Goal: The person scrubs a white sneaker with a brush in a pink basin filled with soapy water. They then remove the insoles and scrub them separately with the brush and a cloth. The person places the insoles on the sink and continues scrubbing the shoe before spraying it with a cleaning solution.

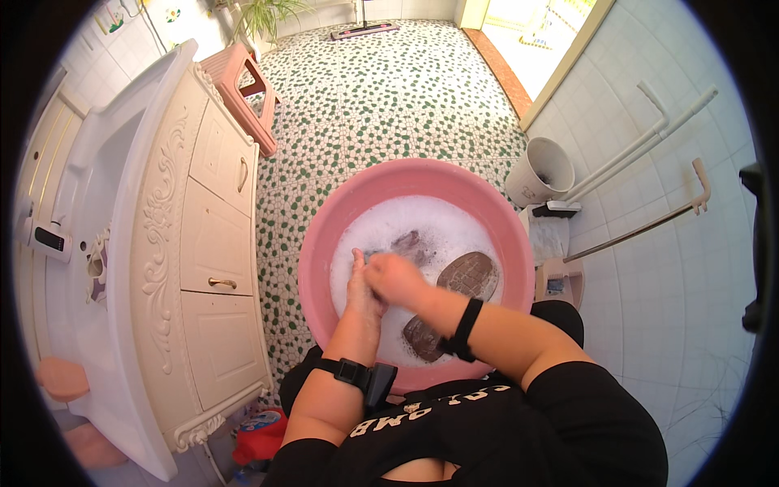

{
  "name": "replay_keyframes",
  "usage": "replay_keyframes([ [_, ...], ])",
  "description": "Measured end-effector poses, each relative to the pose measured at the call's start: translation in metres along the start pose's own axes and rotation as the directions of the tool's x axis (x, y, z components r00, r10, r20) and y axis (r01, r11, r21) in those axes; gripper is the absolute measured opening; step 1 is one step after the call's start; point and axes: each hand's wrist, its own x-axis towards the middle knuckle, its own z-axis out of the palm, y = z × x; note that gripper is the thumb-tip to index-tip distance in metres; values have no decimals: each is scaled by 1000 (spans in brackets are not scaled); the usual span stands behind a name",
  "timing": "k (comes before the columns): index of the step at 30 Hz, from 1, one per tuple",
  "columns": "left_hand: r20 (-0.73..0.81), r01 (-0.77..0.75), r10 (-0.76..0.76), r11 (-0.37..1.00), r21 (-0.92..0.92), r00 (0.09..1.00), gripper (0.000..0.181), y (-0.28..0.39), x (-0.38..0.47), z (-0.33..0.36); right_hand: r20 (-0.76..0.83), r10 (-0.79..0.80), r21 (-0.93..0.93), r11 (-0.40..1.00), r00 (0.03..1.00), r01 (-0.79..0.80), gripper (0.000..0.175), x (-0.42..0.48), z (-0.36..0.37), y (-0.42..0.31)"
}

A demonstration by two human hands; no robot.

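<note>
A large round pink plastic basin [417,173] stands on the floor, filled with white soapy foam [389,219]. My left hand [364,289] is over the foam at the left of the basin, thumb raised. My right hand [394,280], slightly blurred, is curled against its palm side. What lies between the hands is hidden, so their grip cannot be told. Just beyond them a dark, wet item [409,245] shows through the suds. A brown patterned shoe sole [467,277] faces up at the basin's right, and a second brown sole [423,339] lies nearer, partly beneath my right forearm.
A white washbasin cabinet [216,231] runs along the left, with a pink plastic stool [246,91] beyond it. At right are a waste bin [541,173], a broom [557,210] and a dustpan [557,277]. A red bottle [260,435] stands low left; a flat mop [365,30] lies far ahead.
</note>
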Motion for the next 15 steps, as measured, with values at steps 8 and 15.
replay_keyframes([
  [8, -19, -66, 64, 983, -169, 998, 44, -20, -6, 24, -206, 182, -321, 916, 961, -243, 26, 4, -35, -43],
  [15, 239, -62, 75, 996, -64, 968, 42, -9, -21, 29, -139, -226, -473, 870, 964, 136, 25, -2, -5, -5],
])
